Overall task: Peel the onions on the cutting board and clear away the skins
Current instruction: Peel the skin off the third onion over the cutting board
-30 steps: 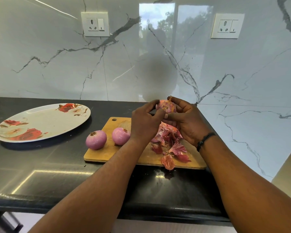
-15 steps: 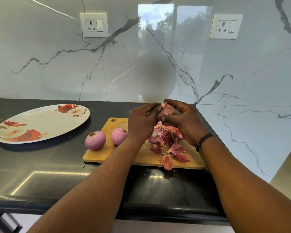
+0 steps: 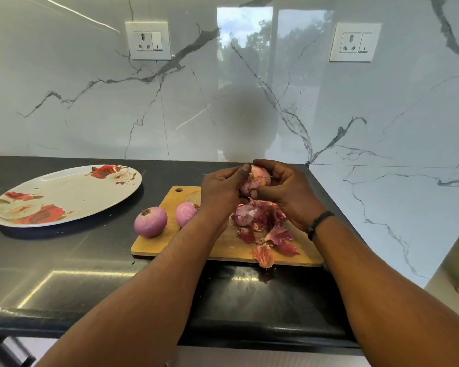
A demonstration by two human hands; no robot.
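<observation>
Above board (image 3: pixel 186 242), hands (image 3: pixel 252 193) around onion (image 3: pixel 257 178).

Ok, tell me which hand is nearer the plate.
Left. The left hand holds the onion over the board, on the plate's side; the right hand grips it from the far side.

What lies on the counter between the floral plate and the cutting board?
Nothing: in the head view a bare strip of black counter separates the plate from the board. The nearest peeled onion sits on the board's left edge.
</observation>
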